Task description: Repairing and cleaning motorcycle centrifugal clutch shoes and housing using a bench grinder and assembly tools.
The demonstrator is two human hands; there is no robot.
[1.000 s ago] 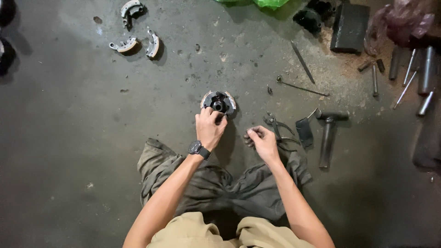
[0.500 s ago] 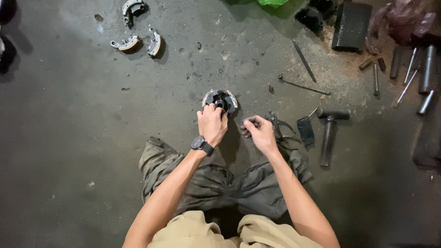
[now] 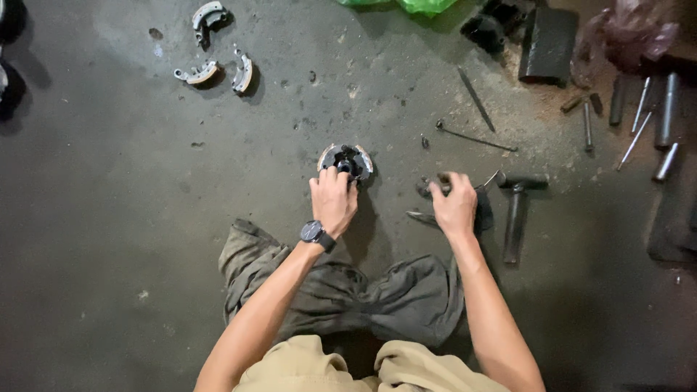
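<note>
Fingers of the left hand (image 3: 334, 199) rest on a round clutch assembly (image 3: 345, 160) on the floor (image 3: 109, 239); the right hand (image 3: 454, 207) closes on pliers (image 3: 428, 190). Three shoes (image 3: 210, 51) lie removed, well apart; reassembly looks undone.

Round clutch assembly (image 3: 345, 159) lying flat on the dark concrete floor (image 3: 131, 218), black in the centre with pale curved shoes along both sides of its rim; near edge hidden under fingertips of the left hand (image 3: 333, 201). Pliers-like tool (image 3: 428, 190) just to the right, dark metal, flat on the floor, partly covered by the right hand (image 3: 455, 207); exact kind unclear.
</note>
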